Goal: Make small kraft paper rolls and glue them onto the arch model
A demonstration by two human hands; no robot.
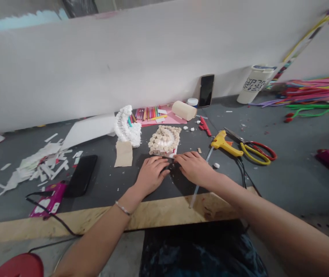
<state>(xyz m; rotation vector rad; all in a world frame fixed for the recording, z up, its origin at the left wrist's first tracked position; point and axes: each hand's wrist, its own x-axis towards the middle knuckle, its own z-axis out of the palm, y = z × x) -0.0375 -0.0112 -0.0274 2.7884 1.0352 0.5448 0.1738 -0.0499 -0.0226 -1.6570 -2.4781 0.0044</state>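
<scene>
A craft piece [164,139] of beige round discs and pale curved rows on a white base lies flat on the dark tabletop. My left hand [152,174] is at its front edge, fingers bent together and thumb drawn in towards them. My right hand [195,167] meets the same edge near the front right corner, its fingers closed and curled down. Whatever sits between the fingertips is too small and hidden to make out. Close by on the left are a beige square of card [123,154] and a white, bumpy curved figure [127,127].
A yellow glue gun [226,143] with a long stick and scissors [253,152] lie right of my hands. A dark phone [82,175] and paper scraps [37,165] are left. Behind are coloured pencils [150,113], a cardboard tube [184,110], a propped phone [206,90] and a tumbler [253,84].
</scene>
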